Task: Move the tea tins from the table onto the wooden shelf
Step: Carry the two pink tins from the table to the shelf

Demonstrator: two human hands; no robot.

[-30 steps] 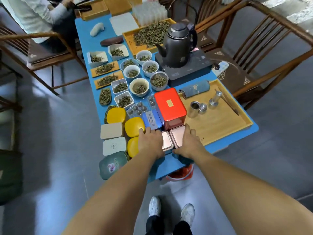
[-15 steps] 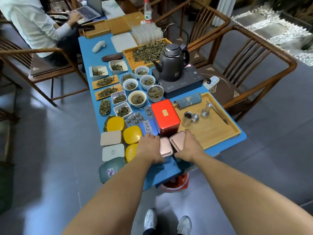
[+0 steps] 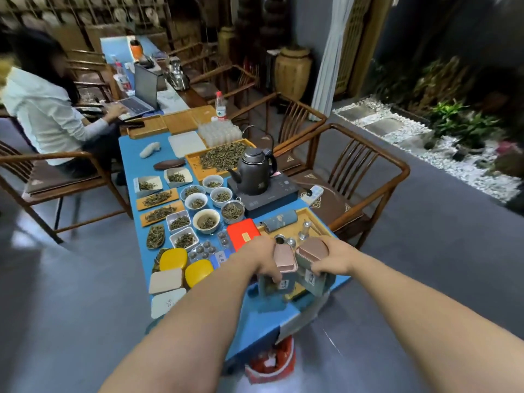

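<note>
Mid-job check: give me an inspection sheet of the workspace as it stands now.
Surface: blue table, crowded.
Job's things: two pink-lidded tins, left tin and right tin, lifted; red tin and yellow tins on table.
Clutter: tea bowls, kettle, wooden tray.
Grippers: left hand grips left tin; right hand grips right tin.
Cables: nothing seen.
Surroundings: chairs, seated person; shelf not identifiable.
</note>
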